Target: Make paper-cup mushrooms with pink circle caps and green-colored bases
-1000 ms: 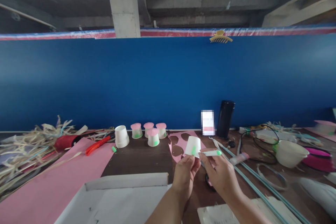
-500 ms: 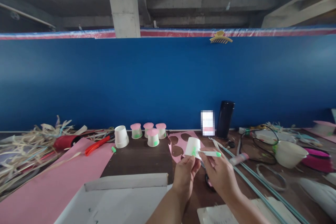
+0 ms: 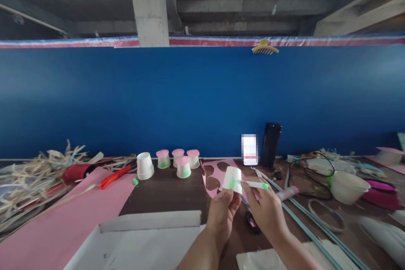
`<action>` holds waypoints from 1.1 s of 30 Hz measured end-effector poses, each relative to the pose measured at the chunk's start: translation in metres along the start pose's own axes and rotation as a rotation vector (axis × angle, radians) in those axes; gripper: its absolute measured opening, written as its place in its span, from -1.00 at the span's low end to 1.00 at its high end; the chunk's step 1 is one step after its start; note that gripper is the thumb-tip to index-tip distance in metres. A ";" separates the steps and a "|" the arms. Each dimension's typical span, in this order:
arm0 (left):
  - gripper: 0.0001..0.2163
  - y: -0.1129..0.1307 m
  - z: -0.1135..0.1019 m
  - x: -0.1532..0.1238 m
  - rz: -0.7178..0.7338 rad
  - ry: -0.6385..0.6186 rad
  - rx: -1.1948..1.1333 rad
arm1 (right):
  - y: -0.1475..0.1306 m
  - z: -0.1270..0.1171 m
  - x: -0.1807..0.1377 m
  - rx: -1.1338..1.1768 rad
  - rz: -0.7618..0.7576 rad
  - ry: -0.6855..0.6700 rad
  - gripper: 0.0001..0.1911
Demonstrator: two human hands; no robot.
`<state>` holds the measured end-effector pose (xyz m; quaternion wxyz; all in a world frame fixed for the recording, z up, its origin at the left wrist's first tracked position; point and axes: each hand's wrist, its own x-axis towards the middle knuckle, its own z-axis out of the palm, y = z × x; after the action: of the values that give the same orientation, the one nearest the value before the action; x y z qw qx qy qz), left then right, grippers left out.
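My left hand [image 3: 223, 209] is closed around the lower part of a white paper cup [image 3: 229, 176], which is held tilted above the table. A patch of green ink marks the cup's side. Pinched in my right hand [image 3: 264, 204] is a white marker [image 3: 253, 184] with a green end, its tip at the cup beside the green patch. Behind and left of my hands stand several white cups with pink tops, such as this pink-topped cup [image 3: 183, 168], with green marks on them. A stack of plain upturned cups [image 3: 145, 166] is left of those. A small green cap [image 3: 135, 182] lies nearby.
Pink paper with round holes [image 3: 212, 171] lies behind my hands, and scissors [image 3: 252, 220] lie below them. A white box lid [image 3: 152, 220] is in front. Red-handled pliers [image 3: 115, 176] rest on pink paper at left. A dark bottle [image 3: 271, 145] and thin rods [image 3: 311, 228] are at right.
The green patch on the cup looks wider and more filled in. Both hands keep their grip with only slight movement, and the view has shifted slightly.
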<state>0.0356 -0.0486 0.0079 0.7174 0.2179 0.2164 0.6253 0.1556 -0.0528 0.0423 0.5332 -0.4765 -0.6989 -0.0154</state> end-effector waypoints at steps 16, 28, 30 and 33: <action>-0.85 0.000 -0.002 0.001 -0.006 0.004 -0.037 | -0.004 -0.001 -0.003 -0.066 -0.003 -0.034 -0.80; -0.84 -0.001 -0.002 0.000 -0.028 0.018 -0.045 | -0.002 -0.002 -0.001 -0.043 0.011 -0.012 -0.79; -0.84 0.000 -0.003 0.001 -0.022 0.022 -0.054 | -0.004 -0.002 -0.002 -0.058 0.022 -0.036 -0.78; -0.85 0.000 -0.003 0.001 -0.020 0.018 -0.060 | -0.004 -0.001 -0.002 -0.063 0.006 -0.036 -0.79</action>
<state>0.0343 -0.0475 0.0055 0.7278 0.1881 0.2062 0.6264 0.1536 -0.0570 0.0430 0.5052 -0.4953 -0.7062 -0.0273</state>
